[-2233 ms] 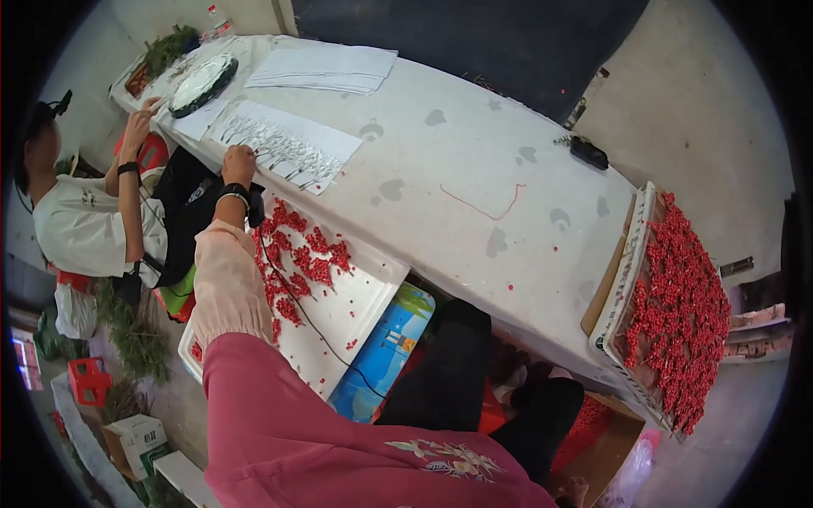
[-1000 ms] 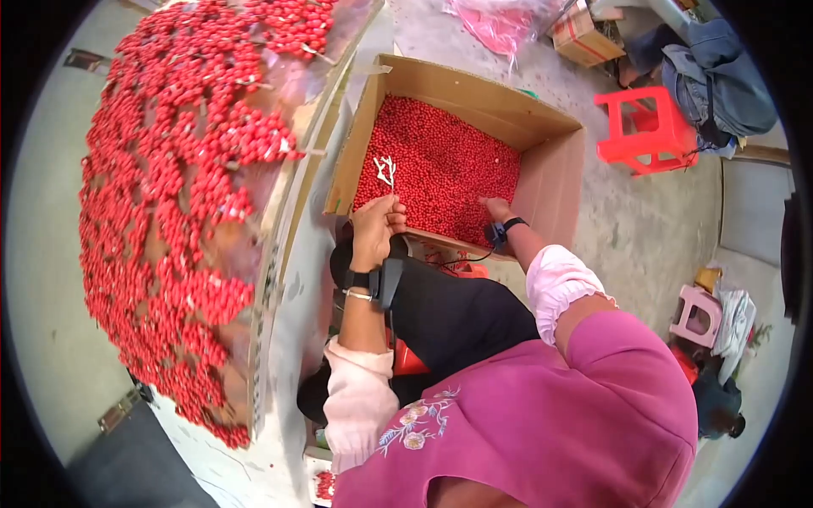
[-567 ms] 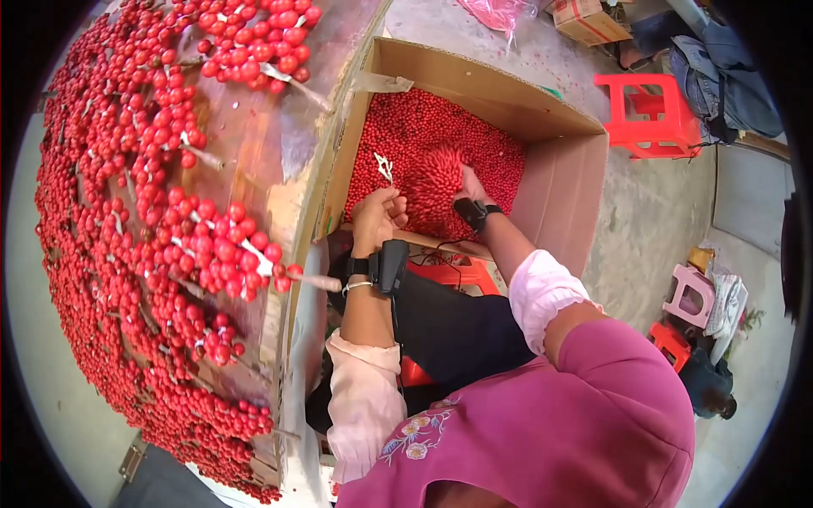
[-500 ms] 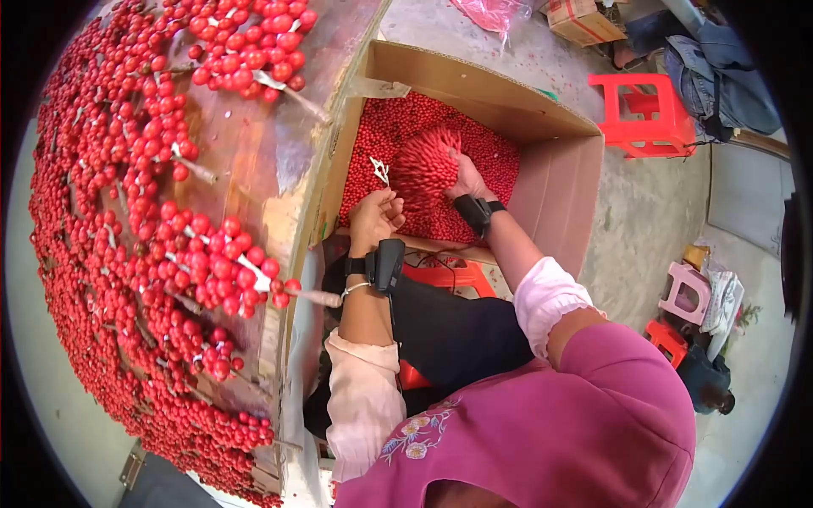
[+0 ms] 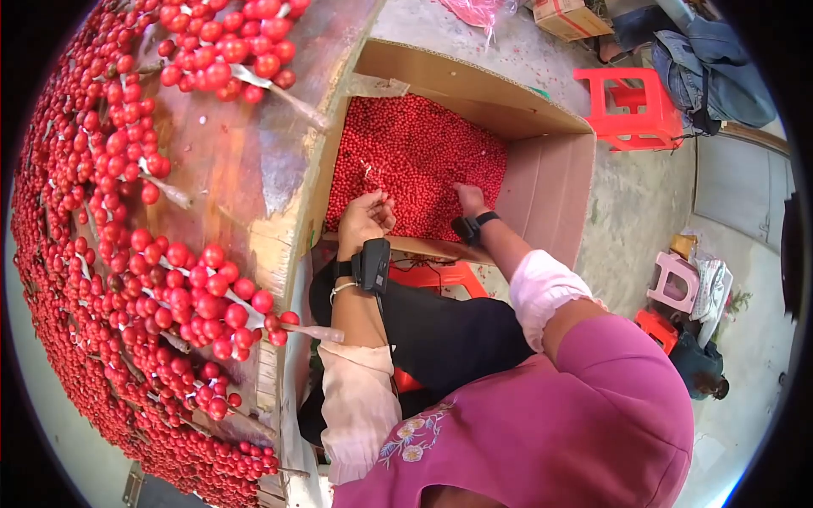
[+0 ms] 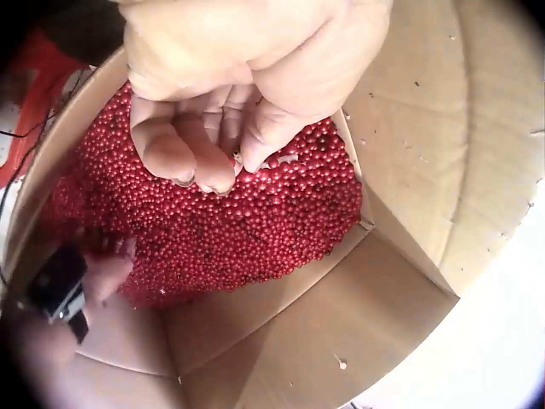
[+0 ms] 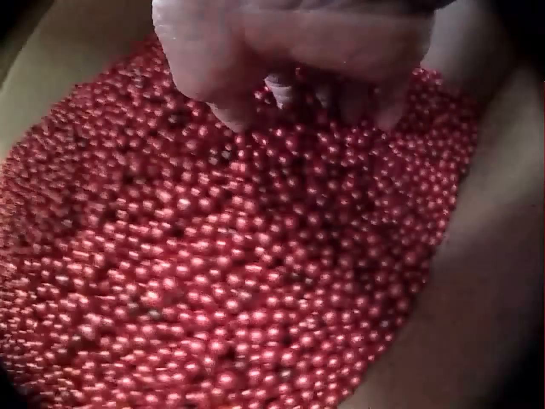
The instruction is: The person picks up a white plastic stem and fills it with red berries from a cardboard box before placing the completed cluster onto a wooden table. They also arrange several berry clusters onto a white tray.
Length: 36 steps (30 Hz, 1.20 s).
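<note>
At the left side of the cardboard box's heap of red berries (image 5: 415, 140), the left hand (image 5: 364, 222) pinches a small white-tipped twig (image 5: 370, 173) between thumb and fingertips. In the left wrist view its fingers (image 6: 203, 166) are curled, and the twig shows only in part. The right hand (image 5: 472, 201) reaches into the loose berries at the right of the heap. Its fingers point down in the right wrist view, with the tips of the hand (image 7: 294, 55) among the berries (image 7: 196, 281); nothing is seen gripped there.
The cardboard box (image 5: 542, 182) has high walls. Close on the left stands a board (image 5: 233, 169) bearing many red berry sprigs (image 5: 190, 300). Beyond the box are a red stool (image 5: 635, 110), another carton (image 5: 572, 17) and a pink stool (image 5: 675, 282).
The view has swung from the white table to the box. Berries that moved in a blur beside the right hand are back in the heap, and that hand is lower. The left hand still pinches the twig.
</note>
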{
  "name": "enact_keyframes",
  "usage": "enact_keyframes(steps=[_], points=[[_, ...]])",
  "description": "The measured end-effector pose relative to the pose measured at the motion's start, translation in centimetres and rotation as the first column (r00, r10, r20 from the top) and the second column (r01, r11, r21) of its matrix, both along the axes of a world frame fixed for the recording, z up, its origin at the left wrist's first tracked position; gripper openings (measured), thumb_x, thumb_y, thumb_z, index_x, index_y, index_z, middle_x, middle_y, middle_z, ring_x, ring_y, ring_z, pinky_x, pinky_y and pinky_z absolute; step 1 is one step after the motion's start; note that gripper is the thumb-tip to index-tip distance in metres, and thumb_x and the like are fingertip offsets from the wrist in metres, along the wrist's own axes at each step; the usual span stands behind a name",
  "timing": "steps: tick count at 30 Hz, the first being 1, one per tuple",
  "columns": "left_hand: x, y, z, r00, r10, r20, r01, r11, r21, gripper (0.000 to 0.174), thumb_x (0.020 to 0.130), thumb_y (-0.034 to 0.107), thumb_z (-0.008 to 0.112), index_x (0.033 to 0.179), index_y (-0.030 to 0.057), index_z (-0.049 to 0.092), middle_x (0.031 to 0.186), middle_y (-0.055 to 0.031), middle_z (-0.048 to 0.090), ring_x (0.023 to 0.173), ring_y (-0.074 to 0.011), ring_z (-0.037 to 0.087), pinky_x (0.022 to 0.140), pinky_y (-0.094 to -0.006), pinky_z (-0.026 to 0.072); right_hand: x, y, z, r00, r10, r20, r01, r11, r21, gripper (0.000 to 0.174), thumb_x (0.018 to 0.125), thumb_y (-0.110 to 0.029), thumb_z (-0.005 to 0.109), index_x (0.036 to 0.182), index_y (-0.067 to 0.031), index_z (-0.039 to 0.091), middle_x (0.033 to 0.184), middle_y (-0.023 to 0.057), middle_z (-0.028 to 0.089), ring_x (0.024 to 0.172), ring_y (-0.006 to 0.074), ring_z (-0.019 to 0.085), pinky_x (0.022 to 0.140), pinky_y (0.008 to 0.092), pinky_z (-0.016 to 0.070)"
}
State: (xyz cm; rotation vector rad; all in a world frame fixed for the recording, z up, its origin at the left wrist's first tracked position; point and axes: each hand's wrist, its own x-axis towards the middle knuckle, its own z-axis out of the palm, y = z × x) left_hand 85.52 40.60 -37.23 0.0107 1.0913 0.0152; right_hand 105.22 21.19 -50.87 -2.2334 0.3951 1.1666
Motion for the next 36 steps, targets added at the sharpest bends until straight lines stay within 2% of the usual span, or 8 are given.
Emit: enact_keyframes(steps=[3, 10, 11, 12, 17, 21, 24, 36], points=[[0.0, -0.2, 1.0, 1.0, 0.01, 0.018, -0.011, 0.999, 0.04, 0.012, 0.079, 0.013, 0.06, 0.082, 0.0028, 0.055, 0.079, -0.0085, 0.058, 0.065, -0.0134, 0.055, 0.056, -0.0271, 0.0454, -3.0, -1.8, -12.4, 0.986, -0.167, 0.012, 0.166, 0.985, 0.035, 0.036, 0.079, -0.028, 0.055, 0.102, -0.0012, 0.058, 0.098, 0.0106, 0.061, 0.087, 0.024, 0.057, 0.077, 0.0339, 0.0434], [-0.3, -0.1, -0.1, 0.998, 0.002, -0.055, 0.004, 0.994, 0.105, 0.013, 0.078, 0.014, 0.061, 0.084, 0.0044, 0.055, 0.075, -0.0078, 0.058, 0.059, -0.0124, 0.055, 0.053, -0.0276, 0.0465, -3.8, 9.0, 8.2, 0.722, 0.005, -0.692, 0.579, 0.543, 0.608, 0.037, 0.084, -0.024, 0.046, 0.114, -0.004, 0.052, 0.118, 0.01, 0.053, 0.107, 0.0214, 0.05, 0.086, 0.0334, 0.0422], [-0.1, -0.2, -0.3, 0.998, 0.002, -0.056, 0.005, 0.993, 0.12, 0.014, 0.077, 0.015, 0.062, 0.083, 0.005, 0.055, 0.073, -0.0074, 0.059, 0.057, -0.0121, 0.055, 0.051, -0.0281, 0.0473, -3.6, 9.9, 12.2, 0.947, 0.237, -0.216, 0.057, 0.538, 0.841, 0.036, 0.085, -0.025, 0.046, 0.114, -0.005, 0.052, 0.116, 0.0088, 0.054, 0.105, 0.0212, 0.051, 0.085, 0.0328, 0.0425], [0.2, -0.4, -0.2, 0.999, 0.001, -0.052, 0.005, 0.993, 0.119, 0.014, 0.077, 0.015, 0.062, 0.083, 0.005, 0.055, 0.073, -0.0074, 0.059, 0.057, -0.0121, 0.055, 0.051, -0.0281, 0.0473, -3.6, 10.5, 15.6, 0.846, 0.431, 0.314, -0.492, 0.407, 0.77, 0.034, 0.086, -0.025, 0.046, 0.114, -0.0061, 0.052, 0.115, 0.0075, 0.055, 0.103, 0.0209, 0.052, 0.083, 0.0322, 0.0429], [0.3, -1.0, 0.9, 0.981, 0.048, -0.19, -0.005, 0.976, 0.217, 0.012, 0.076, 0.013, 0.063, 0.082, 0.0052, 0.056, 0.071, -0.0064, 0.059, 0.054, -0.0111, 0.055, 0.047, -0.0266, 0.0463, -4.4, 11.6, 19.6, 0.926, 0.363, 0.104, -0.318, 0.599, 0.735, 0.035, 0.084, -0.026, 0.051, 0.113, -0.0067, 0.052, 0.109, 0.0061, 0.056, 0.094, 0.0179, 0.054, 0.076, 0.0307, 0.0446], [0.3, -0.7, 1.6, 0.979, -0.025, -0.202, 0.082, 0.956, 0.281, 0.012, 0.077, 0.013, 0.064, 0.085, 0.005, 0.058, 0.07, -0.0047, 0.059, 0.054, -0.0096, 0.054, 0.048, -0.0243, 0.0461, -1.1, 5.0, 6.7, 0.985, -0.1, -0.142, 0.132, 0.963, 0.236, 0.03, 0.081, -0.028, 0.056, 0.104, -0.0085, 0.055, 0.086, 0.0031, 0.056, 0.072, 0.0135, 0.048, 0.057, 0.0322, 0.042], [0.3, -1.2, 2.1, 0.971, -0.014, -0.238, 0.098, 0.933, 0.347, 0.012, 0.075, 0.011, 0.065, 0.083, 0.0046, 0.06, 0.068, -0.0039, 0.059, 0.052, -0.0091, 0.054, 0.046, -0.0232, 0.0468, -2.7, 1.5, 1.5, 0.992, -0.12, -0.041, 0.126, 0.969, 0.213, 0.027, 0.079, -0.028, 0.058, 0.097, -0.0091, 0.057, 0.078, 0.0038, 0.055, 0.066, 0.0155, 0.045, 0.055, 0.0321, 0.0391], [0.9, -0.9, 2.4, 0.939, 0.003, -0.344, 0.149, 0.898, 0.413, 0.02, 0.07, 0.005, 0.067, 0.087, -0.0011, 0.06, 0.063, -0.006, 0.059, 0.049, -0.0121, 0.054, 0.04, -0.0223, 0.045, -2.1, 10.5, 11.6, 0.811, 0.102, -0.576, 0.432, 0.561, 0.706, 0.032, 0.086, -0.024, 0.051, 0.109, -0.0024, 0.055, 0.109, 0.0085, 0.057, 0.102, 0.0156, 0.051, 0.085, 0.0298, 0.0419]])
